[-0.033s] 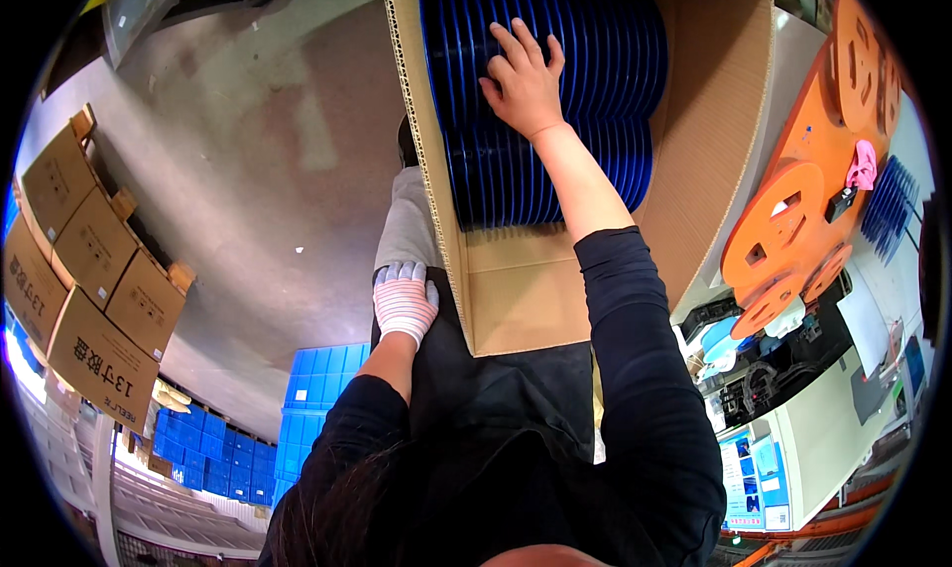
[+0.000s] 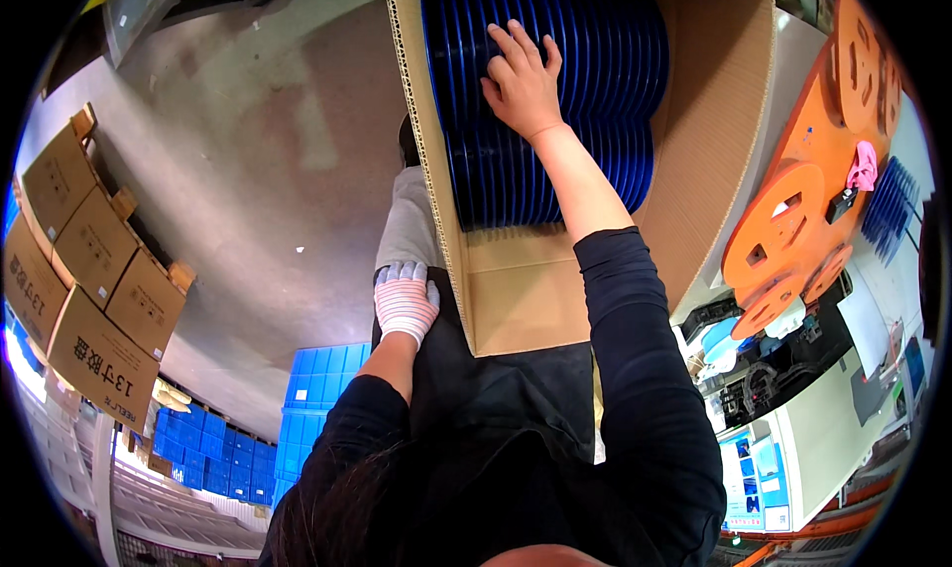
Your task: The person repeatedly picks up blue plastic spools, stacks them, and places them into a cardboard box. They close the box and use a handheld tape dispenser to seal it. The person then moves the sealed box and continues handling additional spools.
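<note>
An upright cardboard carton (image 2: 709, 111) gapes in front of me, with two rows of dark blue plastic reels (image 2: 605, 61) standing on edge inside, close together. Over the nearer part of the far row lies my bare right hand (image 2: 524, 89), its fingers spread and slightly bent. The fingertips are on or just above the reel rims; contact is hard to make out. My left hand (image 2: 407, 304), in a striped white-and-pink glove with grey fingertips, lies flat on my grey-trousered leg (image 2: 409, 220) beside the carton. It holds nothing.
To the right is an orange machine panel (image 2: 793, 205) with round discs and a pink cloth (image 2: 862, 166); blue reels (image 2: 890, 210) are beyond it. Closed cartons (image 2: 99, 245) are stacked at the left. Blue crates (image 2: 319, 384) stand at lower left, near a grey floor (image 2: 268, 170).
</note>
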Motion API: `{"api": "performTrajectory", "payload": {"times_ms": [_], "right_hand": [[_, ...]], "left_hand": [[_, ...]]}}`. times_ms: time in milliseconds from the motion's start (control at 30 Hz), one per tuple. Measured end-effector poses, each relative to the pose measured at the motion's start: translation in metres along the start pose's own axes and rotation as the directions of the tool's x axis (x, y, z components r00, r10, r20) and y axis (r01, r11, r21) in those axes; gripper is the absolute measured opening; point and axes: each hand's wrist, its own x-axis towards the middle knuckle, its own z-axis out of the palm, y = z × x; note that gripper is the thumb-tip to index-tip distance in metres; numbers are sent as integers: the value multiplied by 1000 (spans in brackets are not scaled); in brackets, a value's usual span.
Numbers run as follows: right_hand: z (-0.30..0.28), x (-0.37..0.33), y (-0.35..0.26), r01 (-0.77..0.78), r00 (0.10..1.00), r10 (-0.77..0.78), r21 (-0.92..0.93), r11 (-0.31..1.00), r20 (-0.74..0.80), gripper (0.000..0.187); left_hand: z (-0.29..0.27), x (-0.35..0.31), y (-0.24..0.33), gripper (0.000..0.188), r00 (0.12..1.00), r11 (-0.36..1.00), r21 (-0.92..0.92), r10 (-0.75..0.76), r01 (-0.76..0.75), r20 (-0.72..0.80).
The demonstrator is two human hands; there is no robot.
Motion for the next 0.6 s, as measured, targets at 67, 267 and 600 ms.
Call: {"api": "performTrajectory", "payload": {"times_ms": [67, 267, 600], "right_hand": [[7, 2, -1, 57, 998, -57, -7, 998, -34, 14], [8, 3, -5, 136, 989, -135, -14, 991, 56, 16], [17, 11, -23, -14, 1000, 14, 36, 999, -3, 19]], "left_hand": [[-1, 0, 0, 42, 1000, 1000, -12, 14, -14, 0], [-8, 1, 1, 47, 996, 1000, -20, -2, 4, 85], [0, -1, -1, 40, 999, 1000, -21, 21, -22, -39]]}}
